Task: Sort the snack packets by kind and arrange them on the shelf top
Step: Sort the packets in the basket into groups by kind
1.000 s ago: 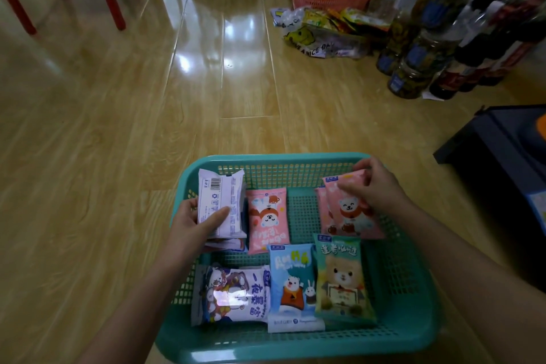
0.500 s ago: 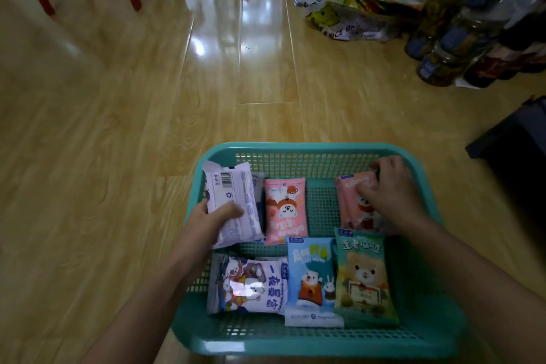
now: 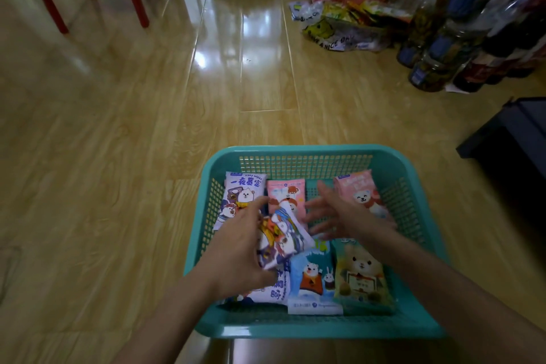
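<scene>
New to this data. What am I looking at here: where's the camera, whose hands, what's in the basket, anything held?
There is no robot. A person wears one wide-angle camera on the head, looking down over both bare arms, so there is only this one view. A teal plastic mesh basket sits on a glossy wooden floor. Flat snack packets with cartoon bears lie inside: a purple and white packet, two pink packets, a blue packet and a green packet. The left hand grips a tilted purple and white packet above the others. The right hand is open with fingers spread, holding nothing. Bottles, jars and other baskets stand farther back.
</scene>
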The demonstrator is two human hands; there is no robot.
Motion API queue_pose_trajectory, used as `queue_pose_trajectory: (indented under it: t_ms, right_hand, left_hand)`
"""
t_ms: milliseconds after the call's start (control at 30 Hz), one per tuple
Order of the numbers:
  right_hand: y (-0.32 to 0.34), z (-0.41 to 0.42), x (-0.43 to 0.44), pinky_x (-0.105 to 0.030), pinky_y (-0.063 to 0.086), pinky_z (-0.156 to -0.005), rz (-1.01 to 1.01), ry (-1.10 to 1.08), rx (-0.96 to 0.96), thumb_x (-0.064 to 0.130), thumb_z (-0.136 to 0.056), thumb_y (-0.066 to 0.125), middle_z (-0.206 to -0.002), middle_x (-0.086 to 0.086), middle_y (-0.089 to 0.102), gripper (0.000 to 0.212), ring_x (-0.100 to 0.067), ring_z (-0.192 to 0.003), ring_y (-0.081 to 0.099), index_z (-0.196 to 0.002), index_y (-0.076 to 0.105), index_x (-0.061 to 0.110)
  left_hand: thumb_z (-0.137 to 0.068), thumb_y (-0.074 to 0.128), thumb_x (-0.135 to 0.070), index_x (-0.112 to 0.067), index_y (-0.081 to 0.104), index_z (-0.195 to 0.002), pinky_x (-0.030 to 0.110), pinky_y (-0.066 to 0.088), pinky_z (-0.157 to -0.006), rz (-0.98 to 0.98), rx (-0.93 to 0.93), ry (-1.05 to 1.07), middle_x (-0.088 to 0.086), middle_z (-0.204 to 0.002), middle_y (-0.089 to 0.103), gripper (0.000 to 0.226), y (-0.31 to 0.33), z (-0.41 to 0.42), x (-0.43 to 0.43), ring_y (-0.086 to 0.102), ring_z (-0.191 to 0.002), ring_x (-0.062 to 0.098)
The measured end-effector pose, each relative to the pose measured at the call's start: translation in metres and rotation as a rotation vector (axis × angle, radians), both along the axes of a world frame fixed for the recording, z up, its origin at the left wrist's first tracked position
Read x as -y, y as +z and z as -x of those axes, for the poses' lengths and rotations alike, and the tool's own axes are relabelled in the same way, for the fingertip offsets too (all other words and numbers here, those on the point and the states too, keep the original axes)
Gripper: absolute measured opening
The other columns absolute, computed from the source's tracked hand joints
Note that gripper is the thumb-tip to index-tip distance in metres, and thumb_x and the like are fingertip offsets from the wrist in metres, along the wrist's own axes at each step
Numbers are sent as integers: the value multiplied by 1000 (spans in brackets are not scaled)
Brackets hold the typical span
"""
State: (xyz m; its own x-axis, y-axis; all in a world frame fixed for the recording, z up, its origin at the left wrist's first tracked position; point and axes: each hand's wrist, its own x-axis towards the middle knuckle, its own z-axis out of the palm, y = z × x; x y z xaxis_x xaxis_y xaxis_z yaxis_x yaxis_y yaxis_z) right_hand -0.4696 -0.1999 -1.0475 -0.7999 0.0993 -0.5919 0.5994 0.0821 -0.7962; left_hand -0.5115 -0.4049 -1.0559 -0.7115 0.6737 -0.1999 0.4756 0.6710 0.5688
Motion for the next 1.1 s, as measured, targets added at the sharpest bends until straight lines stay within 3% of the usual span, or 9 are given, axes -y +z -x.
queue_pose_trajectory:
  t_ms: [133, 233, 333, 467, 567, 733, 867, 967, 1100]
  right_hand:
    - [-4, -16, 27, -36, 55, -86, 39, 229, 23, 40, -84, 63, -106, -10, 70, 39, -24, -94, 69, -113, 62, 13]
    - [-3, -24, 34, -36, 56, -79, 26, 273, -65, 19, -87, 65, -95, -10, 71, 12, -20, -82, 70, -98, 64, 16]
    - [-6, -31, 36, -47, 53, -84, -11, 258, -76, 21, -86, 65, -99, -16, 71, 19, -26, -88, 69, -103, 63, 11]
    - [-14, -41, 41, -40, 56, -79, 125, 136, -56, 14, -84, 67, -89, -13, 72, 13, -19, -83, 67, -95, 62, 8]
    - [-16, -44, 48, -14, 49, -56, 275, 88, -30, 3, -83, 65, -70, 0, 69, 11, -4, -63, 66, -86, 58, 10]
    - [-18, -41, 56, -33, 57, -69, 580, -217, 10, 6, -81, 63, -86, -11, 74, 13, -21, -75, 71, -95, 63, 4]
    - [-17, -40, 47, -42, 57, -82, 329, -79, 42, 5, -76, 72, -88, -12, 72, 18, -26, -82, 69, -84, 55, 7]
    - [-10, -37, 42, -27, 53, -81, 48, 166, -9, 19, -74, 76, -101, -1, 68, 24, -14, -94, 65, -91, 59, 19]
    - [0, -30, 46, -19, 51, -76, -29, 165, -184, 27, -79, 72, -100, 12, 63, 29, -5, -90, 61, -104, 59, 31]
  left_hand:
    - [-60, 70, -50, -27, 12, -142, 26, 35, -97, 8, -184, -179, -5, -130, 44, 103, -5, -11, -6, 42, -117, 15]
    - [-57, 74, -59, -27, 32, -137, 21, 36, -90, -29, 55, -130, -12, -114, 46, 96, -2, -15, -3, 44, -107, 6]
    - [-64, 82, -42, -24, 49, -123, 23, 50, -87, -214, 436, 4, -18, -106, 60, 70, -2, -14, 5, 60, -94, -3]
    - [-68, 82, -22, -14, 65, -96, 32, 52, -71, -185, 362, 51, -2, -88, 69, 33, -4, -3, 23, 64, -76, 13]
    - [-59, 87, -10, -13, 64, -93, 34, 53, -66, -206, 442, 179, 8, -85, 66, 42, -2, 2, 31, 61, -72, 16]
    - [-52, 81, -17, -7, 55, -104, 29, 58, -59, -481, 787, 561, 10, -91, 69, 59, 6, 8, 36, 69, -77, 25]
    - [-58, 82, -8, -9, 62, -90, 28, 57, -62, -545, 808, 534, 14, -89, 70, 37, 6, 7, 37, 67, -73, 23]
    - [-60, 81, -7, -10, 68, -86, 28, 58, -66, -583, 794, 486, 13, -88, 74, 29, 13, 12, 33, 70, -73, 21]
    - [-70, 75, -14, -6, 71, -95, 30, 56, -69, -414, 798, 249, 19, -91, 72, 26, 25, 21, 20, 68, -77, 27]
